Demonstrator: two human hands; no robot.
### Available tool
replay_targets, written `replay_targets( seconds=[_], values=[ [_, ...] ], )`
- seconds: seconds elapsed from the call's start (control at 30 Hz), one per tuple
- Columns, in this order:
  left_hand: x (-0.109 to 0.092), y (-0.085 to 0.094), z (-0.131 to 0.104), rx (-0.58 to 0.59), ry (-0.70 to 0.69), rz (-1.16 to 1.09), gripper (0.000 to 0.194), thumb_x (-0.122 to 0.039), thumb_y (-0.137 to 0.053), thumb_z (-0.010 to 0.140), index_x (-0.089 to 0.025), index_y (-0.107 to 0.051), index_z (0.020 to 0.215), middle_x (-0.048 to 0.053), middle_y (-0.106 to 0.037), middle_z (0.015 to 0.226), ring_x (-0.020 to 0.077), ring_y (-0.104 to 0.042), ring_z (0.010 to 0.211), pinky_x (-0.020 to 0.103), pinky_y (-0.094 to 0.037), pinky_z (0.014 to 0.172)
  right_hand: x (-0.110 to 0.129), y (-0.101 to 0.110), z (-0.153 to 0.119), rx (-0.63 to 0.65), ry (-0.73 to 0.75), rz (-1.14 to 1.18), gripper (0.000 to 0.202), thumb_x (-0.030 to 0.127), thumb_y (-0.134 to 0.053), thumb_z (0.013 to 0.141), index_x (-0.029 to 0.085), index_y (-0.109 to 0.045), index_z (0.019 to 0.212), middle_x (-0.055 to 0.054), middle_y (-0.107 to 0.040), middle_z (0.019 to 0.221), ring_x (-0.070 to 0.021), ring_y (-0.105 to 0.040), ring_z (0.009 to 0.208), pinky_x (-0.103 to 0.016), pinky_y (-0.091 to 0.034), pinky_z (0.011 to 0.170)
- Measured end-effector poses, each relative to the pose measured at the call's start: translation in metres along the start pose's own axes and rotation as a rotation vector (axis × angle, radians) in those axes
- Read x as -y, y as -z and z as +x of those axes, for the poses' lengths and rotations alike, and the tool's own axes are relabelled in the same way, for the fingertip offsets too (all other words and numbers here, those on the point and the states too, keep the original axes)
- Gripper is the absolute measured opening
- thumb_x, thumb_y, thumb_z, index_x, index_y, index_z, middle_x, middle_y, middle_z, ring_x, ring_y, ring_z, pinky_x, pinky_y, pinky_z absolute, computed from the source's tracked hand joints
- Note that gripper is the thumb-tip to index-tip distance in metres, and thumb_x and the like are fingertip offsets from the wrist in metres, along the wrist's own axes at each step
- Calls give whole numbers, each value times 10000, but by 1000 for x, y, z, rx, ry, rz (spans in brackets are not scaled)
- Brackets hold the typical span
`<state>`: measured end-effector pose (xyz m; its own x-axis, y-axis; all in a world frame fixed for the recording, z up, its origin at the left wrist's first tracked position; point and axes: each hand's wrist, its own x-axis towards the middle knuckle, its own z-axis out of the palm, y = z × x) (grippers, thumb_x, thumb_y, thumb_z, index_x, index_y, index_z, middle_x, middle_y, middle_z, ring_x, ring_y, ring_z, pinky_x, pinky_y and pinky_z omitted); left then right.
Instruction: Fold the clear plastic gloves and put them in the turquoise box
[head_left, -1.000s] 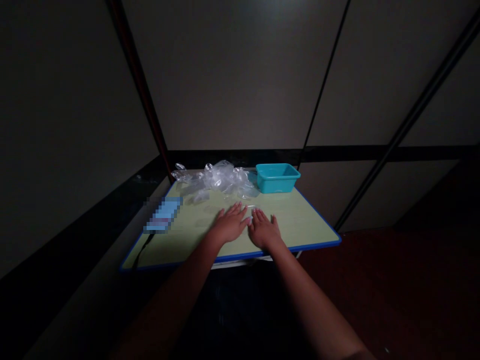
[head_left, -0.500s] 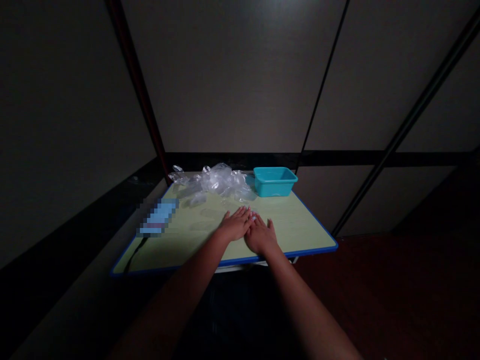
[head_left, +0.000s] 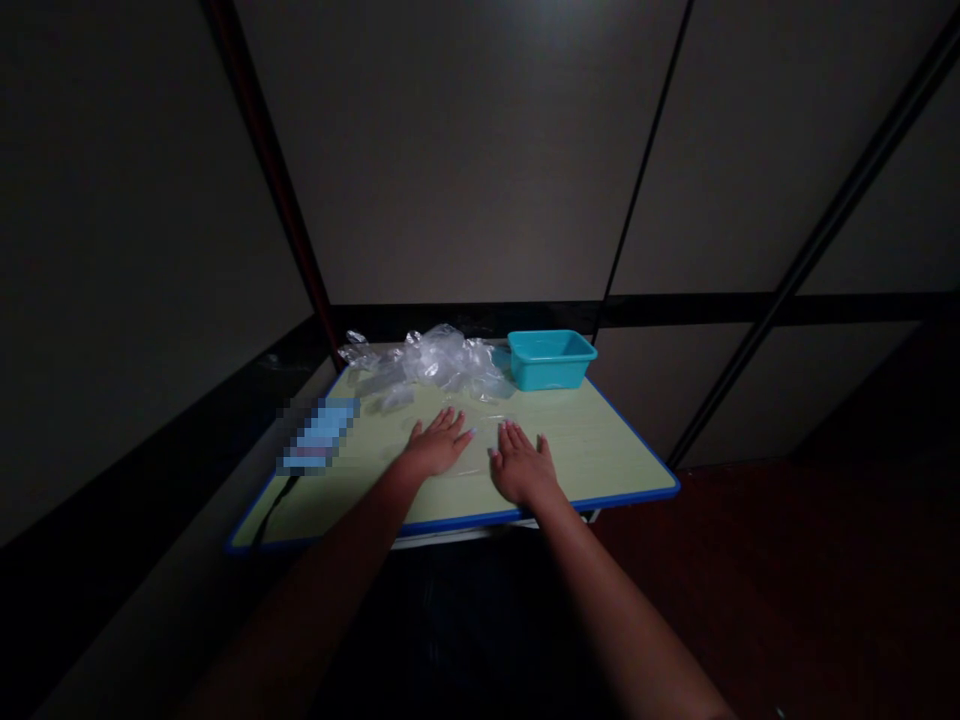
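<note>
A clear plastic bag (head_left: 480,450) lies flat on the pale yellow table (head_left: 607,450), its outline faint against the tabletop. On its left part rests my left hand (head_left: 439,443), palm down with the fingers spread. My right hand (head_left: 523,465) lies flat at the bag's right side, fingers stretched forward and thumb apart. Neither hand grips anything. Beyond them is a loose heap of crumpled clear plastic bags (head_left: 442,358).
A turquoise plastic basin (head_left: 551,372) stands at the back right of the table. At the left edge lies a blurred-out phone-like object (head_left: 319,435) with a dark strap (head_left: 274,508). Dark panelled walls (head_left: 465,180) border the table behind and on the left.
My left hand has slid left, away from my right hand, uncovering the flat plastic between them. The right hand has hardly moved. The heap and basin stay in place.
</note>
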<state>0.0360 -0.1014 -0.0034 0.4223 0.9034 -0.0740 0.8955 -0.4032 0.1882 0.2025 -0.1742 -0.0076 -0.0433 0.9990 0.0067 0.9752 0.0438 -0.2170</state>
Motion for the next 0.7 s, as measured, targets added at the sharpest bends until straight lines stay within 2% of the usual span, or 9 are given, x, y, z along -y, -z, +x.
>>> replay_targets(
  seconds=[0.17,0.27,0.33,0.4,0.5,0.6,0.67,0.7],
  values=[
    [25,8,2,60,102,-6,654,-540,-162,903,-193,-140,1457,90,-39,1522,214,-31,1400,555,-90,1067,-1,-3,2,-4,-2,6,618,392,-132,916,94,-118,1457,-75,-98,1517,-183,-76,1392,-542,-26,1075],
    [31,13,9,80,136,-36,688,-572,-212,887,-169,-201,1444,118,-41,1517,243,-27,1398,570,-93,1059,1,-4,0,-5,-7,3,616,388,-141,919,96,-103,1459,-74,-69,1519,-180,-43,1394,-532,1,1079],
    [34,14,18,15,108,-87,666,-569,-294,872,-180,-299,1413,125,-94,1513,269,-66,1394,580,-103,1054,1,-2,-2,-17,-3,-1,614,397,-147,923,105,-96,1461,-73,-46,1521,-186,-12,1395,-540,30,1074],
    [39,13,30,-115,67,-168,593,-515,-395,856,-176,-429,1342,144,-213,1489,291,-159,1379,554,-153,1055,-1,5,-3,-30,16,0,604,423,-141,930,143,-107,1464,-65,-34,1522,-198,3,1395,-561,42,1064],
    [47,12,49,-276,4,-250,423,-370,-455,847,-150,-583,1185,155,-464,1360,266,-350,1308,422,-257,1051,-11,27,7,-79,37,24,574,466,-138,940,218,-178,1456,-56,-71,1524,-225,-42,1394,-586,-1,1055],
    [55,15,64,-364,-48,-277,333,-259,-410,849,-137,-643,1053,130,-618,1181,217,-522,1152,323,-343,994,-29,54,36,-156,48,89,565,478,-289,926,163,-363,1389,-136,-272,1474,-273,-210,1361,-541,-164,1052],
    [59,16,69,-411,-75,-302,320,-241,-379,849,-140,-659,965,110,-669,1062,207,-588,1031,312,-400,930,-42,68,62,-176,110,214,473,415,-400,909,123,-523,1260,-165,-499,1321,-258,-448,1219,-397,-331,988],
    [60,17,70,-426,-93,-314,319,-249,-371,850,-145,-661,930,97,-682,1014,204,-602,989,308,-420,903,-48,72,74,-170,156,288,402,373,-433,903,125,-582,1182,-144,-582,1227,-233,-531,1122,-334,-380,932]
  ],
)
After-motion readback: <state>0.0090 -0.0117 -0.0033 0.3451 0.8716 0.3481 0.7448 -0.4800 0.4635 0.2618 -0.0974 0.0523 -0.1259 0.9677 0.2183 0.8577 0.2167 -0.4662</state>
